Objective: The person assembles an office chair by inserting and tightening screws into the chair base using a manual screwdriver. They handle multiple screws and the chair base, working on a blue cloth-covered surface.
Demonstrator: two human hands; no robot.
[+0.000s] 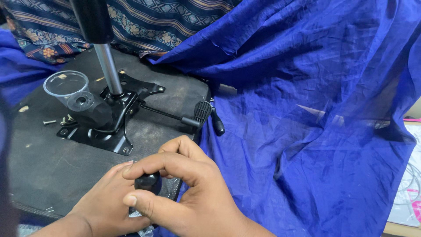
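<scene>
Black knob [148, 181] pinched between right hand [193, 193] thumb and forefinger, left hand [107, 199] cupped beneath, gripping its base.

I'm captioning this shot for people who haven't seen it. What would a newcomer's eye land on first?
First, the two hands at the bottom centre: the right hand and left hand close together around a small black knob. Next, the bright blue cloth filling the right side. Then, upper left, the black metal chair mechanism plate on the upturned chair seat, with a clear plastic cup lying beside its chrome column.
</scene>
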